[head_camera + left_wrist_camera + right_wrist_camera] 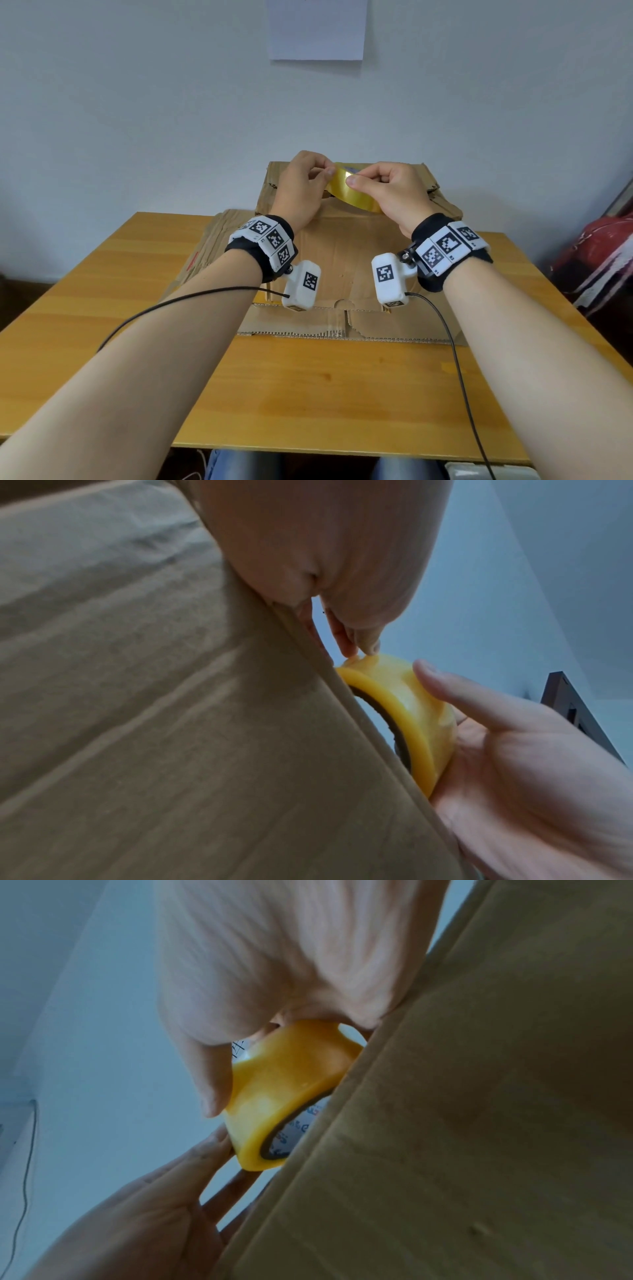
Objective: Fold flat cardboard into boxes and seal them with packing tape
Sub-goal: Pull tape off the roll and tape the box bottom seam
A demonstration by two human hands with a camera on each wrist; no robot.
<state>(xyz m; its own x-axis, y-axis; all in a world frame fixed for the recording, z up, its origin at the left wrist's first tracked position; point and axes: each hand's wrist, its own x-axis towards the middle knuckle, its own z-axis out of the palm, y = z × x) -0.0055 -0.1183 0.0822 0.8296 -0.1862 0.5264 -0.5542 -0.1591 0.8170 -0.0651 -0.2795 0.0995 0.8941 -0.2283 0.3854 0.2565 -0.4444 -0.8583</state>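
A yellow roll of packing tape (346,192) is held in the air over the far edge of a brown cardboard box (342,253) that lies flattened on the table. My right hand (352,181) grips the roll, with the thumb across its outer face (212,1080). My left hand (329,171) pinches the tape's loose end at the top of the roll (359,654) between thumb and finger. In both wrist views the cardboard (154,696) fills the side next to the roll (291,1085). The roll's printed core shows in the right wrist view.
The wooden table (308,394) reaches to its front edge near my lap. More creased cardboard (209,246) lies left of the box. A white sheet (317,29) hangs on the wall behind. Red and dark bundles (603,246) sit off the table's right side. Black cables trail from both wrists.
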